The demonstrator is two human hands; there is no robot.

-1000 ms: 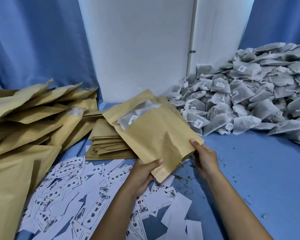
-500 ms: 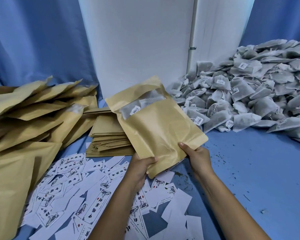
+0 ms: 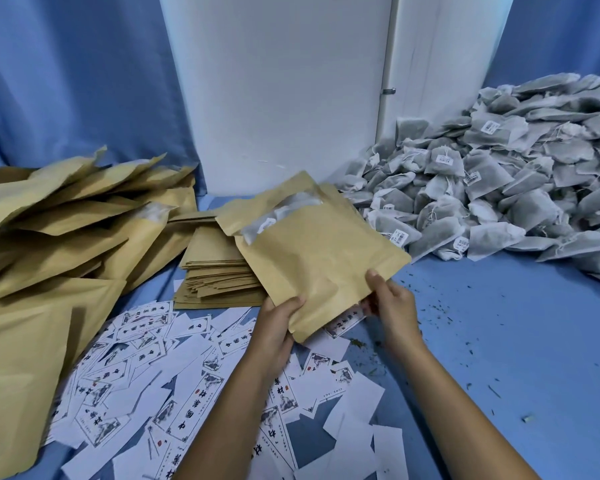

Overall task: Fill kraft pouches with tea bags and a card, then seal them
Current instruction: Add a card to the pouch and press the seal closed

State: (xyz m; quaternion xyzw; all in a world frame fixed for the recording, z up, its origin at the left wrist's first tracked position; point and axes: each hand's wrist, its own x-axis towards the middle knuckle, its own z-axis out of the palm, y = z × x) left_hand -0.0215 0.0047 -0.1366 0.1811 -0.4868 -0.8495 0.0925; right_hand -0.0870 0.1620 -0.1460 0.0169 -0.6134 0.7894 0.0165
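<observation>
The kraft pouch [image 3: 312,251] is matt brown paper, slightly creased, with a clear glossy plastic window [image 3: 284,211] near its top, and the pouches heaped on the left [image 3: 59,216] are the same dull brown paper. The tea bags [image 3: 492,188] look like soft, fibrous white mesh with small paper tags, while the scattered cards [image 3: 146,375] are smooth white printed paper. The desk [image 3: 516,341] has a smooth matt blue cover, and blue cloth curtains [image 3: 66,81] hang beside a matt white panel [image 3: 274,91].
</observation>
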